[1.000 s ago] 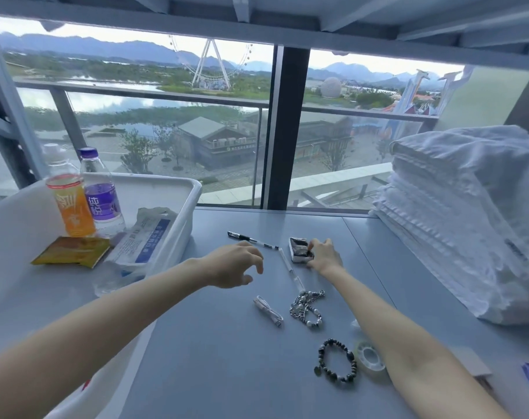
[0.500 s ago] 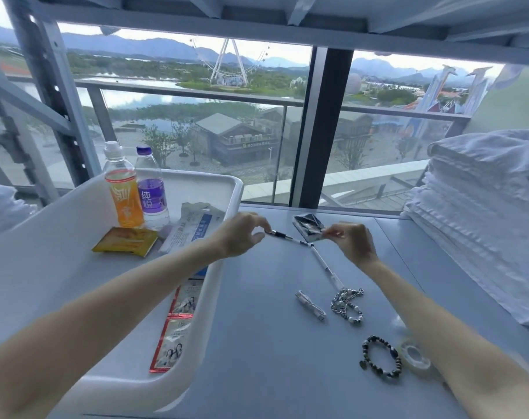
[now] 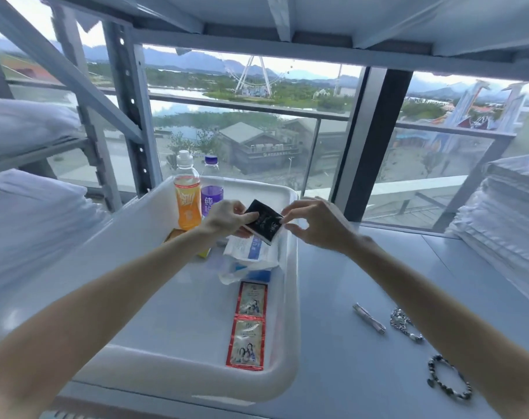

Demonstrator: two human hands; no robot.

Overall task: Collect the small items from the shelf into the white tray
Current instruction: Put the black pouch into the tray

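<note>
Bracelet stuff sits closest to the camera: a dark beaded bracelet [image 3: 449, 378] lies on the grey shelf [image 3: 348, 373] by the right forearm. Just past it are a silver chain bracelet [image 3: 406, 325] and a small wrapped stick [image 3: 369, 322], which lie near each other but not touching. All three are outside the white tray [image 3: 178, 381], off its right rim.

Inside the tray, a strip of two red sachets [image 3: 248, 325] lies along the right wall, running toward the near right corner. Further in there's a crumpled white-and-blue packet [image 3: 251, 252] with a bit of yellow packet [image 3: 205, 254] poking out on its left.

Both hands are up over that spot, holding a small black packet [image 3: 263, 220] in the air above the tray, close to its right rim. The left hand [image 3: 227, 219] pinches the packet's left edge between thumb and fingers. The right hand [image 3: 314, 225] pinches the right corner with thumb and forefinger, its other fingers loosely fanned.

At the tray's far edge stand an orange drink bottle [image 3: 187, 201] and a purple-label water bottle [image 3: 212, 195], upright, side by side. Folded white towels [image 3: 505, 225] are stacked at the shelf's right end.
</note>
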